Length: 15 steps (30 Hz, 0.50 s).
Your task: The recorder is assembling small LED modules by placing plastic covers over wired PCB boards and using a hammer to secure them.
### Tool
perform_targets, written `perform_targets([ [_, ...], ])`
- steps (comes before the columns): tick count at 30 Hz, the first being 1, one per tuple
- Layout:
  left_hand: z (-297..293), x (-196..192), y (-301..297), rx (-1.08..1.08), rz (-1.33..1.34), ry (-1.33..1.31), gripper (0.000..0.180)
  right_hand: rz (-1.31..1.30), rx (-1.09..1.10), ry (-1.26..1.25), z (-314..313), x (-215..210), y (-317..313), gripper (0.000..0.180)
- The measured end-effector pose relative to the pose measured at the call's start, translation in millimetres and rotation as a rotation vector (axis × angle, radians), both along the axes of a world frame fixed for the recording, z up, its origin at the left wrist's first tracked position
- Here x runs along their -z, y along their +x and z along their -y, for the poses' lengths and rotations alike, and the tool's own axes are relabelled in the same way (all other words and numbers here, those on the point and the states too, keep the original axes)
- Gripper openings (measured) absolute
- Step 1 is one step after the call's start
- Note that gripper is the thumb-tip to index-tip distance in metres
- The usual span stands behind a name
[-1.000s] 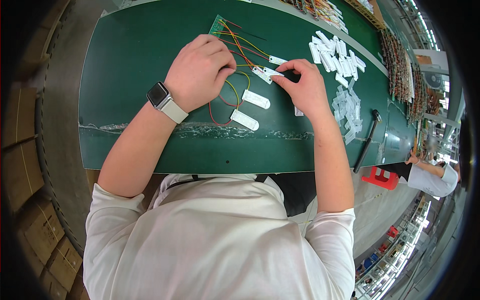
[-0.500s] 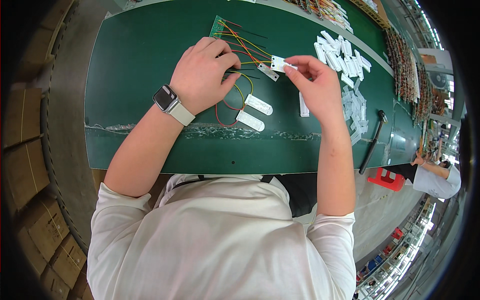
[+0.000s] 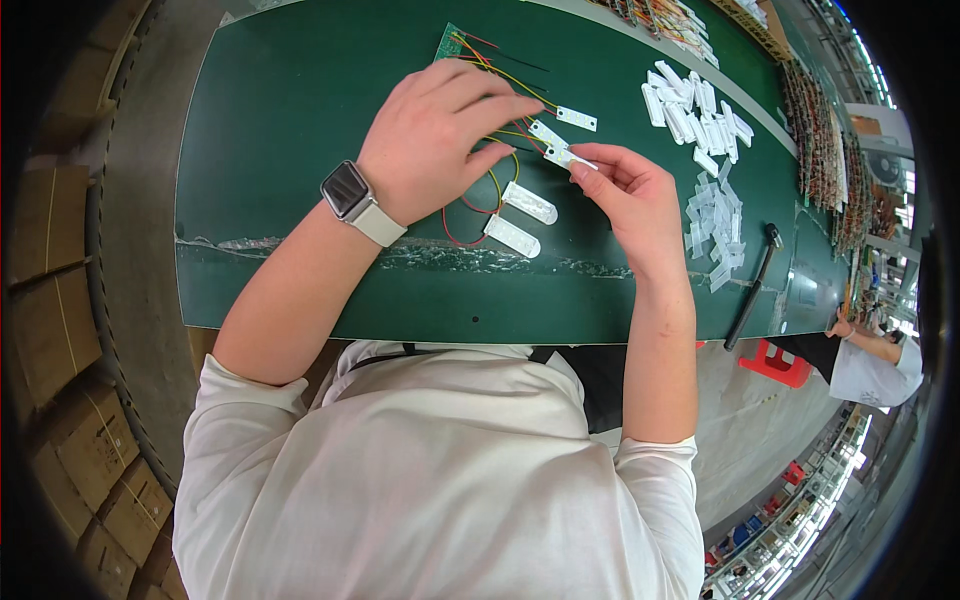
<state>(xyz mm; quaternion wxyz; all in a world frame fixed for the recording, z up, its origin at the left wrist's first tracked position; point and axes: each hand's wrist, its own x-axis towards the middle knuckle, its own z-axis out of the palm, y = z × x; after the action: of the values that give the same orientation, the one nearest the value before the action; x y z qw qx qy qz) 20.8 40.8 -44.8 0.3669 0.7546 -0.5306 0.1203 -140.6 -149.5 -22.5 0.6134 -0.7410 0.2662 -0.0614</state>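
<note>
My right hand (image 3: 632, 195) pinches a small white wired board (image 3: 562, 157) between thumb and fingers. Close against that board lies a second white board (image 3: 543, 132), and a third small board (image 3: 577, 119) rests farther back on a yellow wire. My left hand (image 3: 435, 130) hovers over the red, yellow and black wires, index finger stretched toward the boards and thumb apart. The wires lead to a green circuit board (image 3: 449, 42), partly covered by my left hand. Nearer me lie two white rounded housings (image 3: 530, 202) with red and yellow wires.
On the right of the green table (image 3: 400, 300) are a pile of white housings (image 3: 690, 110), clear plastic strips (image 3: 715, 225) and a black-handled tool (image 3: 752, 290). Wire bundles (image 3: 820, 150) line the far right edge. Another person (image 3: 870, 365) is beyond, near a red stool (image 3: 775, 362).
My right hand has let go of one white board, which now lies face up farther back, and moved nearer me to grip another. My left index finger has stretched out to the right.
</note>
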Motion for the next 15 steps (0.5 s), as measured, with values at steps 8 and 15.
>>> perform_targets([
  [8,1,8,3,-0.001,0.115,0.049,0.016,0.065,0.042,0.07,-3,4,-2,0.025],
  [15,2,9,2,-0.035,0.093,0.051,0.011,-0.041,0.014,-0.215,-12,6,-5,0.027],
])
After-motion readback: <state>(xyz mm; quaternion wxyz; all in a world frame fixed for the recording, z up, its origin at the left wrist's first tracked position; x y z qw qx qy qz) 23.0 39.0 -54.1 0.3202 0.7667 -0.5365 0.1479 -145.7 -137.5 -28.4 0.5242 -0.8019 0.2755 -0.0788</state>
